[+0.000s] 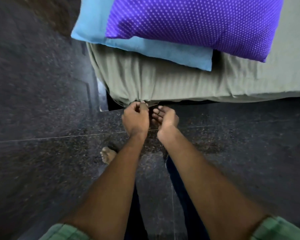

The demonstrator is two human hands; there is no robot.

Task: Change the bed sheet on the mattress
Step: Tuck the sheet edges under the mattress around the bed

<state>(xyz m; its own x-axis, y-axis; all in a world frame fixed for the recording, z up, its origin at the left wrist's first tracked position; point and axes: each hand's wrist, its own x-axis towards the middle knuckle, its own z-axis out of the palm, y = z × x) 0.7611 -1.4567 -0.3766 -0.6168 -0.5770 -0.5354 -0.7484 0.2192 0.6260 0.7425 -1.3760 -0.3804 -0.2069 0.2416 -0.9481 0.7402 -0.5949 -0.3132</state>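
- Presently, the olive-green bed sheet (163, 80) covers the mattress corner at centre, stretched down its near side with gathered folds running to the lower hem.
- The left hand (136, 116) is closed, fingers pinching the sheet's bottom hem at the underside of the mattress corner.
- The right hand (165, 118) sits just beside the left, palm turned up, fingers curled loosely and not clamped on anything; fingertips lie near the hem, contact cannot be told.
- A light blue pillow (145, 47) lies on the bed at the far left, overhanging the mattress edge.
- A purple dotted pillow (197, 21) rests on top of the blue one, extending right.
- The floor (42, 101) is dark speckled stone with a thin joint line.
- One bare foot (108, 155) stands on the floor, near the left forearm.
- Green sleeves (280, 229) show at the near edge.
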